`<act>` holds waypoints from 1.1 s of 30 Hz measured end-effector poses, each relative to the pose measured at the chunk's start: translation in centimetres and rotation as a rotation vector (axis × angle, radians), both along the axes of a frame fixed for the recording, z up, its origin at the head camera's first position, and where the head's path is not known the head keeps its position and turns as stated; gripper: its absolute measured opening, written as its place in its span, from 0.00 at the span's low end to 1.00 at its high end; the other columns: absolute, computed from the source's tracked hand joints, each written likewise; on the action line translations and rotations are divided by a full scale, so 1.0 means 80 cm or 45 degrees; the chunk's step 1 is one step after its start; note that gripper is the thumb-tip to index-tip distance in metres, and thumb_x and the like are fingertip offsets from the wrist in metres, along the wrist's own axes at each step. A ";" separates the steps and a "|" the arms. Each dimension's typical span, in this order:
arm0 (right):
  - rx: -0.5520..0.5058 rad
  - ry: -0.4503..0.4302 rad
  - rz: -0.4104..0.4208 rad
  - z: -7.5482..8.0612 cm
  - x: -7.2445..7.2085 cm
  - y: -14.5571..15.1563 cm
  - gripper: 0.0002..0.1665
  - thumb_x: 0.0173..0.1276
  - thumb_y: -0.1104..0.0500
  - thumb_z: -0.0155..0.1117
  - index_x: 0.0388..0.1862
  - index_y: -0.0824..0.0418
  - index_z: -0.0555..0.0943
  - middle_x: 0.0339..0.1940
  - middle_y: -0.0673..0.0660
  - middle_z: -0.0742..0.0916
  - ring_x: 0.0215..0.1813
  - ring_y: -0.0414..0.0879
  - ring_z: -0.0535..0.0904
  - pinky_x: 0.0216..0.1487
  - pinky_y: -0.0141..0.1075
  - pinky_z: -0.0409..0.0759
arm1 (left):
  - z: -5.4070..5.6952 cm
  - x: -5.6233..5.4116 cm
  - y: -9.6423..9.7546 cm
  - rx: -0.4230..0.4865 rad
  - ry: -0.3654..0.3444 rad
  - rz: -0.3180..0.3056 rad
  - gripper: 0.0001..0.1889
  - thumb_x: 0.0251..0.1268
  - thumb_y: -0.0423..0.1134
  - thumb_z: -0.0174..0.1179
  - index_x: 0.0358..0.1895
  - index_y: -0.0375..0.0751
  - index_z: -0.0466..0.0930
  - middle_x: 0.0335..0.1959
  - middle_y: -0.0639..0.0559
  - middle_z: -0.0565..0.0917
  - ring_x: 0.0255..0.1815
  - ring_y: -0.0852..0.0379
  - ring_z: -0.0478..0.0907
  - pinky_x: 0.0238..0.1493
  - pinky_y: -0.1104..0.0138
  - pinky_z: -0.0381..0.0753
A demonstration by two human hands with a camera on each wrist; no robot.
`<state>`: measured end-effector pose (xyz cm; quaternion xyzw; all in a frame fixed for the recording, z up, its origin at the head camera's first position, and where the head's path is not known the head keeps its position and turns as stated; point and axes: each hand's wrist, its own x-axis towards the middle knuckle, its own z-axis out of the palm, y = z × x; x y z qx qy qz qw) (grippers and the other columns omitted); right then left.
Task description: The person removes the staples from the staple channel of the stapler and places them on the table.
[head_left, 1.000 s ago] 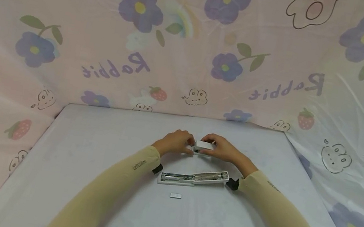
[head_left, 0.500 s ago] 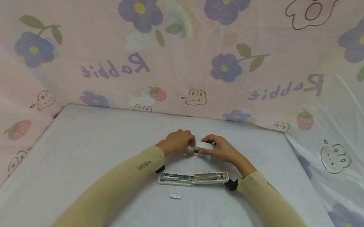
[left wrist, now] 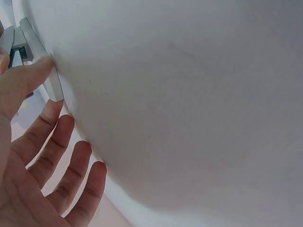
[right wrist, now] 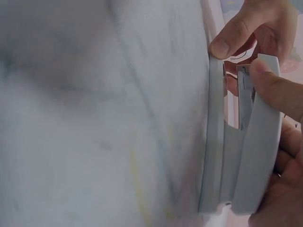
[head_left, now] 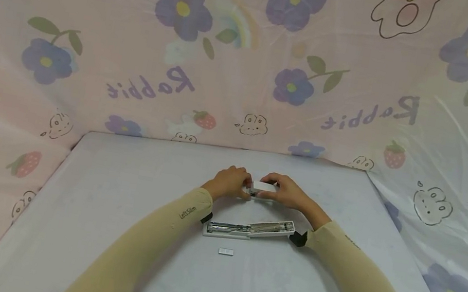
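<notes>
A white stapler is held between both hands near the back of the table. My left hand pinches the front end of its base between thumb and index finger, the other fingers spread apart. My right hand grips the top arm from the far end, its thumb lying near the front of that arm. In the right wrist view, a gap shows between the stapler's base and its raised top arm.
A second white stapler lies folded wide open between the forearms, its metal channel showing. In front of it lies a small silver strip of staples. A patterned cloth hangs behind the white table.
My left forearm has shifted slightly to the right, with the hand still at the stapler's front end. The right hand keeps its hold. The open stapler and staple strip have not moved.
</notes>
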<state>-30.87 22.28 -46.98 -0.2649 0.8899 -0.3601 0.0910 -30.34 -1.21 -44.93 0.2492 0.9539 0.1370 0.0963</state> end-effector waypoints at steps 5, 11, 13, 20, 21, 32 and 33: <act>-0.023 0.019 -0.003 0.000 0.002 -0.001 0.28 0.71 0.52 0.79 0.64 0.65 0.83 0.60 0.61 0.88 0.64 0.59 0.81 0.69 0.61 0.72 | 0.000 0.001 0.000 0.000 0.010 0.005 0.16 0.66 0.53 0.77 0.48 0.50 0.85 0.43 0.56 0.78 0.46 0.54 0.73 0.49 0.59 0.76; -0.037 0.025 -0.005 -0.003 0.002 -0.001 0.28 0.71 0.54 0.78 0.64 0.65 0.83 0.61 0.62 0.88 0.65 0.60 0.81 0.69 0.59 0.72 | 0.000 0.003 0.001 0.017 0.002 0.019 0.16 0.66 0.52 0.77 0.48 0.50 0.86 0.43 0.55 0.79 0.47 0.53 0.74 0.50 0.58 0.76; -0.038 0.031 -0.002 -0.004 0.002 0.000 0.28 0.71 0.54 0.78 0.64 0.66 0.83 0.60 0.62 0.88 0.64 0.59 0.81 0.68 0.59 0.72 | 0.000 0.003 0.001 0.016 0.002 0.021 0.16 0.66 0.52 0.77 0.48 0.50 0.86 0.43 0.55 0.79 0.47 0.53 0.74 0.51 0.58 0.77; -0.071 0.011 0.004 -0.005 0.003 0.004 0.29 0.71 0.52 0.79 0.65 0.64 0.83 0.61 0.61 0.88 0.65 0.59 0.80 0.70 0.60 0.71 | 0.002 0.004 0.002 0.016 -0.002 0.017 0.16 0.66 0.52 0.77 0.49 0.49 0.86 0.43 0.55 0.79 0.48 0.53 0.74 0.52 0.57 0.77; -0.076 0.011 0.000 -0.005 0.003 0.005 0.29 0.71 0.52 0.78 0.65 0.64 0.83 0.62 0.62 0.87 0.65 0.60 0.80 0.70 0.61 0.72 | 0.001 0.004 0.002 0.014 -0.002 0.016 0.16 0.66 0.52 0.77 0.49 0.49 0.86 0.44 0.55 0.79 0.48 0.53 0.74 0.52 0.57 0.77; -0.267 0.036 -0.050 -0.009 0.007 0.021 0.28 0.73 0.60 0.76 0.68 0.68 0.81 0.66 0.68 0.84 0.67 0.63 0.80 0.67 0.60 0.76 | 0.001 0.003 0.004 -0.015 -0.017 0.011 0.16 0.66 0.52 0.78 0.48 0.49 0.86 0.43 0.56 0.79 0.48 0.53 0.74 0.52 0.56 0.78; -0.266 0.051 -0.055 -0.008 0.007 0.022 0.28 0.72 0.61 0.76 0.67 0.69 0.81 0.66 0.69 0.84 0.67 0.65 0.80 0.66 0.61 0.76 | 0.001 0.003 0.005 -0.012 -0.018 0.012 0.16 0.66 0.52 0.78 0.47 0.49 0.86 0.43 0.56 0.79 0.48 0.53 0.74 0.52 0.56 0.78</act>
